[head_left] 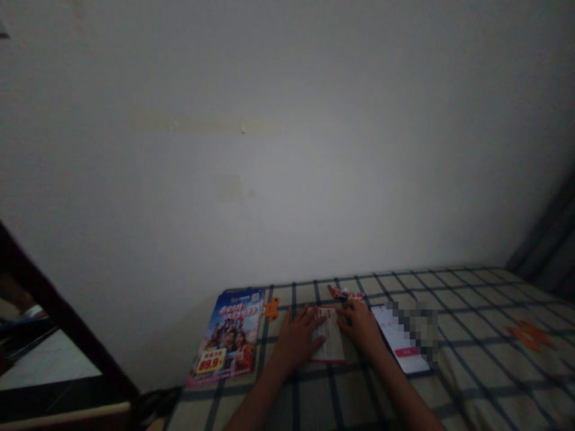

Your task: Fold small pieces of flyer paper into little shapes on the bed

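A small cream card or folded leaflet with red edges and print (333, 344) lies flat on the checked cloth. My left hand (297, 336) rests over its left side, fingers spread and palm down. At its upper right edge is my right hand (362, 326), its fingers apart and slightly bent, touching the edge without a visible grip. Just beyond my right hand lies a crumpled red and white wrapper (338, 292), partly hidden by the fingers. The underside of the card cannot be seen.
A colourful leaflet (231, 335) lies to the left. To the right is a phone (406, 350) with a lit screen, partly pixelated. The checked cloth (476, 299) reaches a pale wall (314, 179). A dark-framed mirror (67, 353) stands at the left, a dark curtain (548, 233) at the right.
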`<state>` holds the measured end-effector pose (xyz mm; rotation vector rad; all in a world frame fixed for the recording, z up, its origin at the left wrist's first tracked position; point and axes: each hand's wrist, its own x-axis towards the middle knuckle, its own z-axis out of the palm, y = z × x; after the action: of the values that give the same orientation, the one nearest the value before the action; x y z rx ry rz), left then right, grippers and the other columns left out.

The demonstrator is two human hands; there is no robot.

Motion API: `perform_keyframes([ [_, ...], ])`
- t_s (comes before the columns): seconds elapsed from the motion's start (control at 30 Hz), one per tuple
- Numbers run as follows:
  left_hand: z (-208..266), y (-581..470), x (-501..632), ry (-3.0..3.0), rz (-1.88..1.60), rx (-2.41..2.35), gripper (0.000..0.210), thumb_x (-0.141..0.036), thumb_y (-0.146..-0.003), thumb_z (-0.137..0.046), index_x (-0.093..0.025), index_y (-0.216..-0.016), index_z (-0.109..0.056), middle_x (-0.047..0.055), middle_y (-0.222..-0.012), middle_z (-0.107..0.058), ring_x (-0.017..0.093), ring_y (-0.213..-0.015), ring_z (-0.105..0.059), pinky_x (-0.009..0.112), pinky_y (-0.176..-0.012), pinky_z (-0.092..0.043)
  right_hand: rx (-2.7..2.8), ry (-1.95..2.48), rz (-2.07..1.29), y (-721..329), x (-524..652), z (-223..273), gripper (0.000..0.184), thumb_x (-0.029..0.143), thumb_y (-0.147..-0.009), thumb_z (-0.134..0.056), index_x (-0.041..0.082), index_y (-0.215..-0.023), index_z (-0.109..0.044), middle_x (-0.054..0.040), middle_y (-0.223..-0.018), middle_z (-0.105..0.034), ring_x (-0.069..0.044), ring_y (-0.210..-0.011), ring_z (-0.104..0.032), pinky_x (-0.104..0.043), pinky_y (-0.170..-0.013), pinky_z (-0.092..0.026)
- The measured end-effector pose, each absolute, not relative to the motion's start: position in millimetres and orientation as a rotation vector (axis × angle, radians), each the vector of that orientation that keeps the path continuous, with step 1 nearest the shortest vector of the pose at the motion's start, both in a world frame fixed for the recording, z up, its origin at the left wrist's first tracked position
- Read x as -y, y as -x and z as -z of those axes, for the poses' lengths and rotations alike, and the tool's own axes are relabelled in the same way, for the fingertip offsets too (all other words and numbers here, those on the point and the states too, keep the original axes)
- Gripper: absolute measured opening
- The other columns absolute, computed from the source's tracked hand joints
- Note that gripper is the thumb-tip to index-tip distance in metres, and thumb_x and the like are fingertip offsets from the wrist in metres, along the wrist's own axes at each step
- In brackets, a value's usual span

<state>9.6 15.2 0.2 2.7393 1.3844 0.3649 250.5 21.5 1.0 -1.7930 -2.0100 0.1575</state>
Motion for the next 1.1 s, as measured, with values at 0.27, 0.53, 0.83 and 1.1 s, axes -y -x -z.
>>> perform_keyframes([
  [0.27,1,-8,-17,-2.711,-0.366,-1.387,0.056,-0.064,-0.098,-0.036,-0.047,-0.151,-0.034,-0.003,-0.162,-0.035,0.029,-0.149,-0.03,0.067,-0.119,-0.017,2.051,1.696,-0.251,-256,-4,0,0.037,0.032,-0.083,-0.066,0.038,-0.119,-0.072,-0.0045,-0.139,-0.057,-0.027,-0.13,-0.049,-0.043,-0.111,-0.037],
  [0.53,4,-8,-18,-2.721,-0.377,-1.39,0.056,-0.065,-0.098,-0.033,-0.048,-0.151,-0.033,-0.003,-0.162,-0.036,0.029,-0.15,-0.029,0.067,-0.119,-0.018,2.059,1.679,-0.328,-257,9,2,0.043,0.033,-0.078,-0.068,0.035,-0.12,-0.072,-0.0055,-0.143,-0.054,-0.029,-0.135,-0.046,-0.046,-0.115,-0.034],
  [0.83,4,-8,-18,-2.725,-0.381,-1.385,0.055,-0.065,-0.099,-0.033,-0.045,-0.15,-0.036,-0.001,-0.161,-0.038,0.029,-0.149,-0.031,0.068,-0.119,-0.018,2.093,1.697,-0.398,-259,32,6,0.052,0.034,-0.076,-0.07,0.038,-0.128,-0.066,-0.0044,-0.154,-0.044,-0.03,-0.145,-0.035,-0.052,-0.121,-0.021],
  [1.1,5,-7,-18,-2.716,-0.395,-1.391,0.054,-0.064,-0.099,-0.035,-0.045,-0.15,-0.037,-0.001,-0.161,-0.038,0.029,-0.149,-0.03,0.067,-0.119,-0.018,2.1,1.68,-0.493,-263,37,8,0.06,0.037,-0.071,-0.075,0.038,-0.131,-0.063,-0.0031,-0.158,-0.038,-0.031,-0.149,-0.027,-0.053,-0.123,-0.013],
])
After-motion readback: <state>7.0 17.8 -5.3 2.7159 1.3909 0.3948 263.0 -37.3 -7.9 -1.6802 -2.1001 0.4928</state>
